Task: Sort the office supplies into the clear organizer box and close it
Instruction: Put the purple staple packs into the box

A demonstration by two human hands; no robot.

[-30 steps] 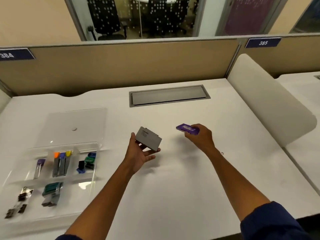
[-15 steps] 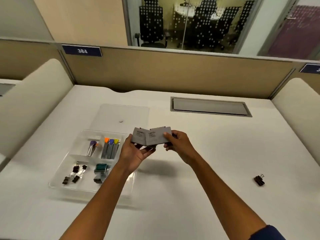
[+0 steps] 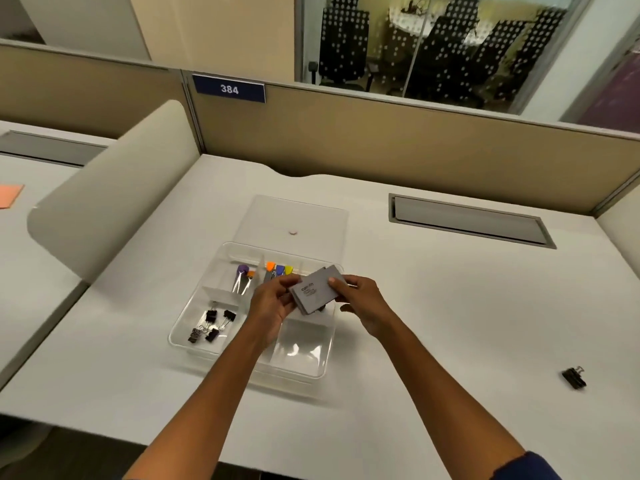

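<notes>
Two flat grey boxes (image 3: 317, 291) are stacked together and held above the clear organizer box (image 3: 194, 315). My left hand (image 3: 273, 303) grips the stack from the left and my right hand (image 3: 360, 299) grips it from the right. The organizer's clear lid (image 3: 298, 220) lies open flat behind it. Its compartments hold several black binder clips (image 3: 211, 325), a purple-capped item (image 3: 242, 277) and orange, blue and yellow-capped markers (image 3: 278, 270). The near right compartment (image 3: 298, 348) looks bare. One black binder clip (image 3: 575, 377) lies alone on the desk at the far right.
A grey cable hatch (image 3: 471, 223) is set into the white desk behind right. A beige curved divider (image 3: 104, 199) rises to the left, a tan partition (image 3: 381, 140) runs along the back. An orange paper (image 3: 10, 195) lies on the neighbouring desk.
My right hand brought a second box to the one in my left hand. Both hands stacked them and carried them left over the organizer; the view swung left too.
</notes>
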